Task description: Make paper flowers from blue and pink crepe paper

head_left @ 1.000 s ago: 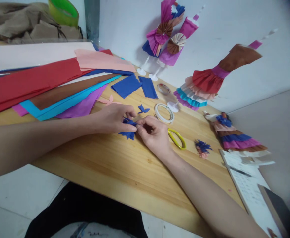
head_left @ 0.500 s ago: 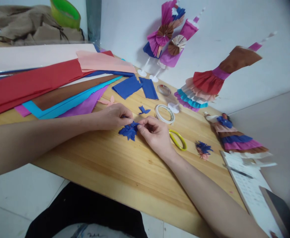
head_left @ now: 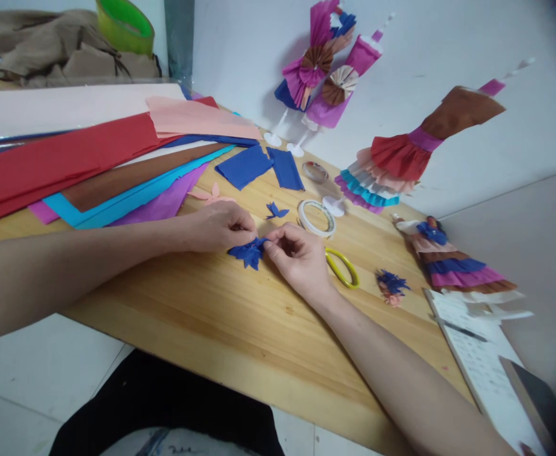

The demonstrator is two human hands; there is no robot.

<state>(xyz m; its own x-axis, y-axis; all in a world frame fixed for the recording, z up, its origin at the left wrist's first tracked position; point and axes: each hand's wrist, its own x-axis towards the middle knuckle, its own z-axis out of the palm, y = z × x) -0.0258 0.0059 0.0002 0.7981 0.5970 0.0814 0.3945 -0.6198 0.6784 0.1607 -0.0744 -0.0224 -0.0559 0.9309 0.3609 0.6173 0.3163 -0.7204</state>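
Observation:
A blue paper flower with pointed petals lies on the wooden table between my hands. My right hand pinches its right edge between thumb and finger. From the upper left, my left hand reaches over the flower with fingers pressed together at its top; these fingertips partly cover the petals, and whether they grip a petal is hard to see. Just beyond the flower lies a loose blue petal piece. A pink petal piece sits behind my left hand.
Coloured paper sheets are stacked at the left. Tape rolls, yellow-handled scissors and a blue-and-pink flower lie to the right. Behind stand dressed doll stands. A notebook with a pen lies at the right edge.
My left hand has shifted very slightly to the right and down over the flower, covering a bit more of its top. My right hand keeps its pinch almost unmoved.

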